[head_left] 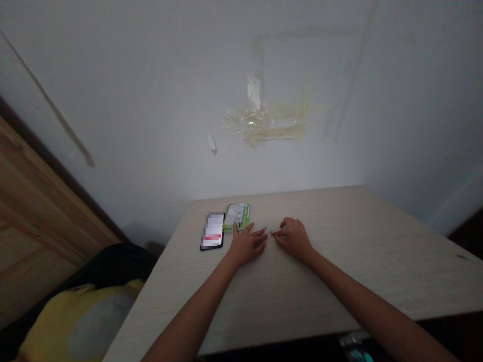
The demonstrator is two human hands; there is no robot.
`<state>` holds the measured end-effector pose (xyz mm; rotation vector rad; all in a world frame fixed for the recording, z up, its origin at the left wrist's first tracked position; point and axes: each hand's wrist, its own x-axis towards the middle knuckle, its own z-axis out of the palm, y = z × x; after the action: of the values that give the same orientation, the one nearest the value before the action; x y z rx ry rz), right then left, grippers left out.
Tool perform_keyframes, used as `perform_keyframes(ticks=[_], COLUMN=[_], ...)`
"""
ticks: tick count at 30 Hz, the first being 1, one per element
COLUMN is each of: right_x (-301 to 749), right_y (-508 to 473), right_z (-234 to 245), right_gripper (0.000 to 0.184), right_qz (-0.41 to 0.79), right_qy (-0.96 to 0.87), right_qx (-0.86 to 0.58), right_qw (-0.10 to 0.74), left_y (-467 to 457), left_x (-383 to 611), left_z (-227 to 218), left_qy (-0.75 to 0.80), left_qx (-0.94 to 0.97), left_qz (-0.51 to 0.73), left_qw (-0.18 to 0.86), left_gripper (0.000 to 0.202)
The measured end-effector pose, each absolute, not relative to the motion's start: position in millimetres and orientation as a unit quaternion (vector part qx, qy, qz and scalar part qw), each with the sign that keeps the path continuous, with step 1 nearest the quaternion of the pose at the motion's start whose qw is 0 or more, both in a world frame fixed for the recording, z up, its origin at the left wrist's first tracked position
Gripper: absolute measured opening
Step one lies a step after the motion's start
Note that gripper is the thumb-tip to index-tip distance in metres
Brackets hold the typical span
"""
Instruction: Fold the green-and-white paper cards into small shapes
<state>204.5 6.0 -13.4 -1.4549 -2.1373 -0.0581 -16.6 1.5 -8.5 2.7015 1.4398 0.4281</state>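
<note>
A small, crumpled green-and-white scrap (267, 232) lies on the table between my two hands; it is too small to name more exactly. My left hand (246, 246) rests palm down with its fingers stretched out and spread. Its fingertips on the right side touch the scrap's left edge. From the other side, my right hand (294, 238) pinches the scrap between thumb and forefinger, its other fingers curled. Right behind my left hand lies a green-and-white packet (237, 215), printed side up, its near edge partly covered by my fingers.
A phone (213, 231) with its screen lit lies left of the packet. The pale wooden table (339, 216) meets a wall (151, 100) with tape remnants. A yellow-and-grey soft thing (83, 322) is at the lower left, near wooden furniture (41, 201).
</note>
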Motion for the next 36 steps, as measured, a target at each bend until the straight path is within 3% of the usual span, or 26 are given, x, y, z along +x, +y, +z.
perform_keyframes(ticks=[15, 30, 36], right_x=[213, 205, 208], right_y=[15, 14, 14], right_z=[-23, -23, -24], right_gripper=[0.021, 0.021, 0.022], right_qz=[-0.026, -0.088, -0.057], right_qy=[-0.815, -0.824, -0.834], right_qx=[-0.5, -0.5, -0.487], right_qw=[0.293, 0.251, 0.253], left_y=[-3, -3, -7], left_x=[-14, -12, -9], left_z=[-7, -8, -5], left_qy=[0.471, 0.472, 0.485], left_qx=[0.869, 0.866, 0.858], left_qz=[0.152, 0.162, 0.167], left_qw=[0.018, 0.028, 0.017], left_gripper=[0.034, 0.033, 0.032])
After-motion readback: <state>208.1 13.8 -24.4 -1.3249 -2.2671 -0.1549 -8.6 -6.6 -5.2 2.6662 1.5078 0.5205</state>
